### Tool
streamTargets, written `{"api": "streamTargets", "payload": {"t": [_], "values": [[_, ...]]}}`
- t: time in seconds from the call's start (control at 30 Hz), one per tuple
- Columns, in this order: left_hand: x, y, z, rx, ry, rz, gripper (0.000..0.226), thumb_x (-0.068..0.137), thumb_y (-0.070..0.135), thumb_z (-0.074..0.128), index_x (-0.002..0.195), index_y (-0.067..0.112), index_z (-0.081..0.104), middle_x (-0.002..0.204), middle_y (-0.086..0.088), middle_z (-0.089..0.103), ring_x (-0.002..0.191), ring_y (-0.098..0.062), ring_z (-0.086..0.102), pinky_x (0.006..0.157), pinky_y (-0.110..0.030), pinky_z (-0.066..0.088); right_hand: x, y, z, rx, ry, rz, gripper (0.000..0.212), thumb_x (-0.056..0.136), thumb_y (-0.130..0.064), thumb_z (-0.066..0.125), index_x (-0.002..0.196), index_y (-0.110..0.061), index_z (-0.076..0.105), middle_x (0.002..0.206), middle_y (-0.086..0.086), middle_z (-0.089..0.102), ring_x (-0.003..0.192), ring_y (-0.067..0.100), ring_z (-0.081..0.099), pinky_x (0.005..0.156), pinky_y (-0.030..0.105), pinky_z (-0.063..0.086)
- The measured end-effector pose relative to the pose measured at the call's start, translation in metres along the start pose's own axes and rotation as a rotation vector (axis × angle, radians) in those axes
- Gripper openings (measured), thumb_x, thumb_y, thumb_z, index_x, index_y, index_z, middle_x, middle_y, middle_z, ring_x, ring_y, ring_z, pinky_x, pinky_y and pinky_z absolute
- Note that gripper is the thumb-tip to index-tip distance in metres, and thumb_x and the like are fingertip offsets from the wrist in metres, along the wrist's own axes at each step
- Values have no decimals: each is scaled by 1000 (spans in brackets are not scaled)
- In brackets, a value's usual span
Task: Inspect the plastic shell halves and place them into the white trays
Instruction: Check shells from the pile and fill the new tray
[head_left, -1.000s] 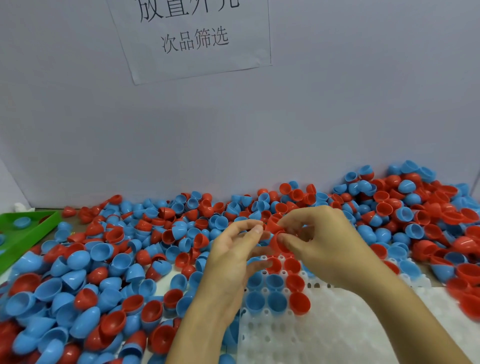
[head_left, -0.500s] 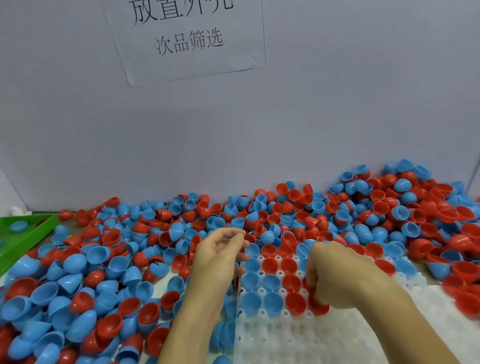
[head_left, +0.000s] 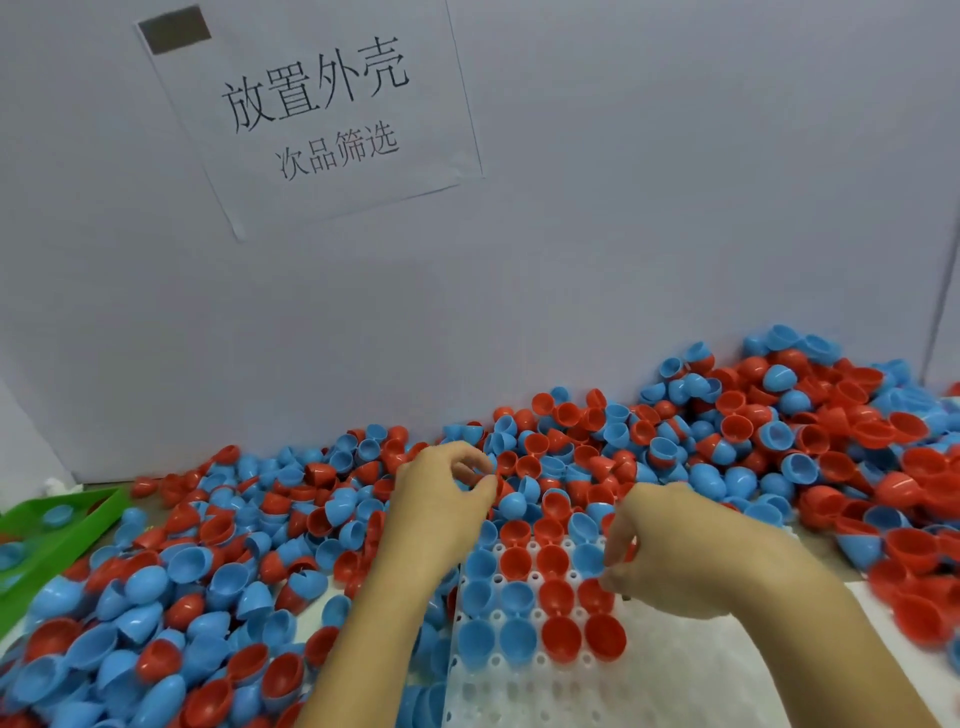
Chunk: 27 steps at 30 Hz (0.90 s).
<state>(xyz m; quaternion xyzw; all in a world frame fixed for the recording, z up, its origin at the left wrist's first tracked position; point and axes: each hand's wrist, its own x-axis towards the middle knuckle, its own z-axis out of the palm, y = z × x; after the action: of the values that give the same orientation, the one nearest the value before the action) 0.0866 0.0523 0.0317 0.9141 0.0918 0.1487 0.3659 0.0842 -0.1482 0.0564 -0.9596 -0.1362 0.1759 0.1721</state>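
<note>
- Head view: left hand hovers over the heap of red and blue shell halves, fingers loosely curled, holding nothing far as it shows.
- Right hand sits over the white tray, fingers curled near a red half; can't tell if it's gripping.
- Tray's far rows already hold shells.

Both hands reach forward, left hand with thumb and fingers nearly pinched, right hand curled.
</note>
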Motion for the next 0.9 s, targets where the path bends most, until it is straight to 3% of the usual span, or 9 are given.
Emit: {"api": "streamTargets", "payload": {"t": [0.1, 0.17, 0.23, 0.37, 0.5, 0.6, 0.73, 0.8, 0.9], "values": [[24, 9, 12, 276, -222, 21, 22, 93, 31, 71, 110, 17, 70, 109, 2, 68, 90, -7, 63, 69, -14, 48, -1, 5, -2, 37, 8, -8, 23, 94, -31, 65, 107, -14, 72, 118, 4, 70, 108, 21, 68, 93, 38, 56], [36, 9, 19, 395, -329, -2, 27, 91, 33, 73, 106, 10, 72, 106, -4, 72, 95, -17, 69, 81, -27, 56, 0, 8, -3, 58, 19, -22, 23, 94, -33, 64, 107, -16, 72, 120, 1, 69, 107, 18, 68, 93, 37, 56], [44, 5, 26, 425, -391, -6, 25, 91, 31, 74, 100, 8, 73, 96, -2, 71, 88, -15, 68, 83, -31, 58, -1, 10, -3, 85, 19, -26, 25, 94, -35, 64, 107, -16, 73, 122, 2, 69, 109, 19, 67, 95, 38, 55], [56, -4, 37, 441, -338, 48, 19, 96, 27, 67, 90, 9, 70, 88, -5, 70, 74, -12, 59, 75, -31, 55, -1, 16, -6, 120, 24, -29, 29, 95, -36, 62, 107, -13, 74, 127, 4, 67, 114, 23, 65, 96, 39, 54], [61, -7, 41, 383, -227, 69, 21, 88, 25, 74, 86, 22, 54, 97, 2, 57, 82, -11, 53, 69, -23, 47, -2, 20, -8, 131, 36, -25, 30, 96, -38, 61, 107, -14, 74, 124, 2, 68, 108, 20, 67, 91, 36, 57], [64, -4, 41, 370, -220, 48, 31, 85, 38, 77, 103, 29, 53, 114, 0, 47, 112, -22, 46, 92, -36, 47, -3, 23, -9, 122, 39, -15, 33, 96, -38, 60, 111, -11, 73, 126, 7, 67, 111, 25, 66, 93, 40, 55], [70, 4, 47, 405, -373, -35, 65, 82, 65, 68, 139, 46, 42, 153, -8, 26, 145, -42, 21, 115, -60, 31, -4, 27, -11, 131, 40, -28, 28, 98, -40, 58, 107, -19, 75, 114, 0, 72, 95, 14, 69, 73, 23, 55], [74, 5, 57, 479, -479, -70, 84, 79, 69, 68, 150, 50, 27, 163, -10, 8, 149, -50, 8, 118, -64, 24, -4, 27, -11, 135, 37, -31, 27, 98, -40, 57, 105, -22, 75, 110, -3, 73, 91, 11, 69, 71, 20, 53], [87, 1, 70, 562, -463, -110, 95, 82, 61, 71, 155, 49, 12, 165, -12, -1, 148, -52, 5, 117, -65, 25, -3, 26, -10, 127, 26, -15, 30, 98, -42, 57, 106, -19, 75, 111, 3, 73, 94, 17, 71, 81, 30, 59]]}}
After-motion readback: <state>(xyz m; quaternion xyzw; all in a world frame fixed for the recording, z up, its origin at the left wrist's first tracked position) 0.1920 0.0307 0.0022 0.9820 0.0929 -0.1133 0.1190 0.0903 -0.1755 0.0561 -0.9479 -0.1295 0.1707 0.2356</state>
